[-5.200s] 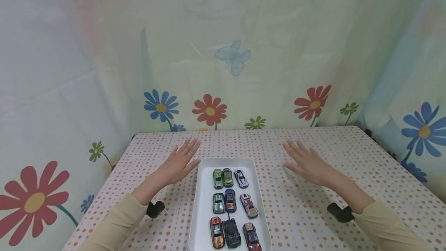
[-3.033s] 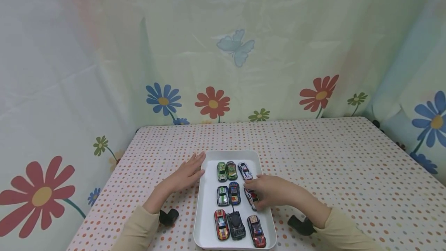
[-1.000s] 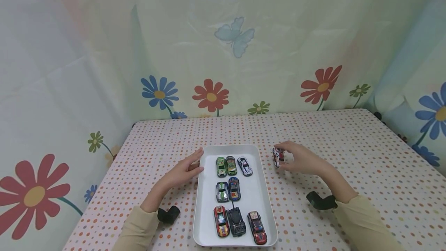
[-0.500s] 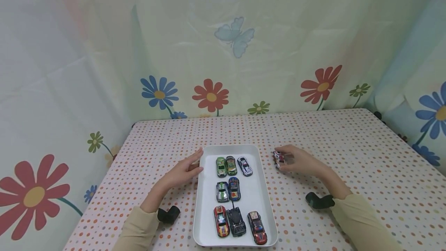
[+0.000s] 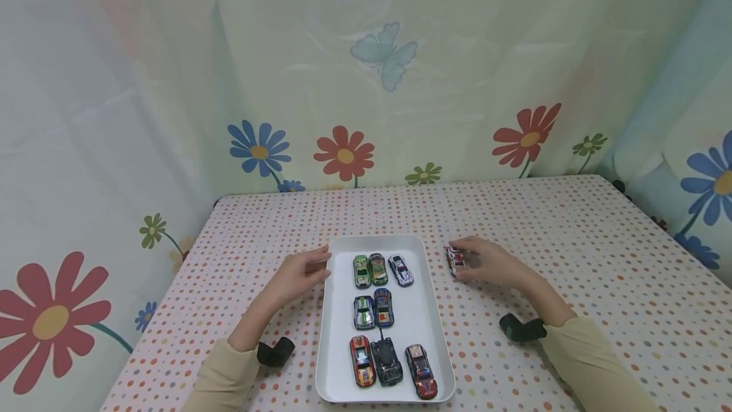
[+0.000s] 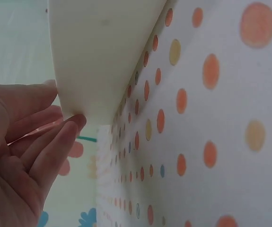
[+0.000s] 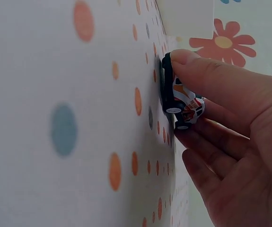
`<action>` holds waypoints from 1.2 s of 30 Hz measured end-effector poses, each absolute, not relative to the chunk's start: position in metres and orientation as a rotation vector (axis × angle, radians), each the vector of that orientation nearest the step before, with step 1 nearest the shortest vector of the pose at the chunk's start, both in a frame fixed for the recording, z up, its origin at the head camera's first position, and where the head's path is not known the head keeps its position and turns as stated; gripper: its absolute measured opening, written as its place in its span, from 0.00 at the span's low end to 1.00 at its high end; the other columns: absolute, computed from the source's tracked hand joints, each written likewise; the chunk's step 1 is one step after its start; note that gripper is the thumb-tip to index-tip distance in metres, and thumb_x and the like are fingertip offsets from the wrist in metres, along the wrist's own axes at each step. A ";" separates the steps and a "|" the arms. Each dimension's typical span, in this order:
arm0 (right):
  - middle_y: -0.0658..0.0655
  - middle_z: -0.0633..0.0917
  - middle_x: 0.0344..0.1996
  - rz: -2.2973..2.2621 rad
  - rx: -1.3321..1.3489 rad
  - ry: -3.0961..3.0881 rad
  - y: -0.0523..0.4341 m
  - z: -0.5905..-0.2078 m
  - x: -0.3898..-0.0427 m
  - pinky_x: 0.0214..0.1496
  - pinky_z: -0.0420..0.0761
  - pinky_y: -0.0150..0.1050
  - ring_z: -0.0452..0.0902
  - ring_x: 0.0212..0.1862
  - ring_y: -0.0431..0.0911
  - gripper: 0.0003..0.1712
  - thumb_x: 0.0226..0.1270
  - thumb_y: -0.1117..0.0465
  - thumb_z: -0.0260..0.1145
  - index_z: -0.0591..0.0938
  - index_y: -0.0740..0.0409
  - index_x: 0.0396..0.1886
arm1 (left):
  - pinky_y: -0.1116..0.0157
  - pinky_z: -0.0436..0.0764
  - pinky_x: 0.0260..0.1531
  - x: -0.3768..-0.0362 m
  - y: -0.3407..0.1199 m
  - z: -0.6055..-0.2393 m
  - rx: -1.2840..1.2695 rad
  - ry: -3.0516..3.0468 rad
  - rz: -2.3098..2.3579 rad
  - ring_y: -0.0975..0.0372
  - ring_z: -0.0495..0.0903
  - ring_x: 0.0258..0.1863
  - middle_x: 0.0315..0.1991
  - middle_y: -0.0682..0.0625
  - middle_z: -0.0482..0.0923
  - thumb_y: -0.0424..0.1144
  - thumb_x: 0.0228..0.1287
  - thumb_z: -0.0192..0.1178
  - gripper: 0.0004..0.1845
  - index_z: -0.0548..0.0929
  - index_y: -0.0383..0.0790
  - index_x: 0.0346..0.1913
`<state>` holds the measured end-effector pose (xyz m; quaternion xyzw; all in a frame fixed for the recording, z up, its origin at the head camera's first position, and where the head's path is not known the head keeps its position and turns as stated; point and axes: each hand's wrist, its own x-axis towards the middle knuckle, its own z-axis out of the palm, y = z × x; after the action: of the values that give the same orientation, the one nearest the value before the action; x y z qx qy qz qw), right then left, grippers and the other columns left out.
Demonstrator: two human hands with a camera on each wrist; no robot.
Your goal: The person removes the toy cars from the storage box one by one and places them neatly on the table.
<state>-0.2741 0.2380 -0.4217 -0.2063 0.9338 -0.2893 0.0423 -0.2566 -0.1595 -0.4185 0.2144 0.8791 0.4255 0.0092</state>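
To the right of the white tray [image 5: 440,323], my right hand [image 5: 494,262] pinches a white and red toy car [image 5: 455,260] low over the dotted tablecloth. In the right wrist view the thumb lies on one end of this car [image 7: 185,101] and fingers reach its other side. Its dark underside faces the cloth; I cannot tell whether the wheels touch. My left hand [image 5: 294,278] touches the tray's left side near the far corner. In the left wrist view the loosely bent fingers of this hand [image 6: 27,146] rest against the white wall [image 6: 98,56].
Inside the tray are green cars [image 5: 361,272], a white car [image 5: 401,271], a silver-green car [image 5: 364,312], a blue car [image 5: 384,308], a red-yellow car [image 5: 362,361], a black tank [image 5: 387,361] and a red-brown car [image 5: 422,372]. A flowered curtain [image 5: 274,81] hangs behind the table.
The white and red car left the tray's right column in my right hand and now is on its right side. Over the last second it lowered slightly. My left hand came to the tray's side.
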 end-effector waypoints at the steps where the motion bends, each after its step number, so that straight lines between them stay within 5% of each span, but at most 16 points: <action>1: 0.73 0.68 0.59 -0.883 -0.630 2.859 0.238 -0.422 -0.274 0.59 0.60 0.64 0.60 0.61 0.68 0.39 0.56 0.53 0.71 0.69 0.70 0.62 | 0.68 0.78 0.44 -0.256 -0.159 -0.417 0.664 2.768 1.299 0.52 0.77 0.51 0.63 0.41 0.66 0.31 0.61 0.62 0.20 0.76 0.28 0.56; 15: 0.69 0.72 0.59 -0.843 -0.590 2.867 0.239 -0.423 -0.272 0.59 0.63 0.61 0.63 0.61 0.65 0.39 0.54 0.50 0.72 0.72 0.67 0.61 | 0.59 0.77 0.49 -0.240 -0.162 -0.394 0.836 2.820 0.843 0.53 0.75 0.54 0.57 0.45 0.75 0.36 0.57 0.67 0.03 0.84 0.46 0.34; 36: 0.68 0.69 0.61 -0.815 -0.592 2.902 0.239 -0.414 -0.269 0.59 0.65 0.59 0.62 0.62 0.63 0.43 0.55 0.49 0.71 0.68 0.66 0.65 | 0.63 0.79 0.45 -0.230 -0.165 -0.383 0.974 2.752 0.655 0.56 0.77 0.52 0.51 0.46 0.79 0.38 0.53 0.70 0.07 0.87 0.41 0.35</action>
<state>-0.2687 0.2387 -0.4136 -0.1927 0.9442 -0.2650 0.0348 -0.2302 -0.1650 -0.3835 0.3245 0.9173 0.2183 0.0750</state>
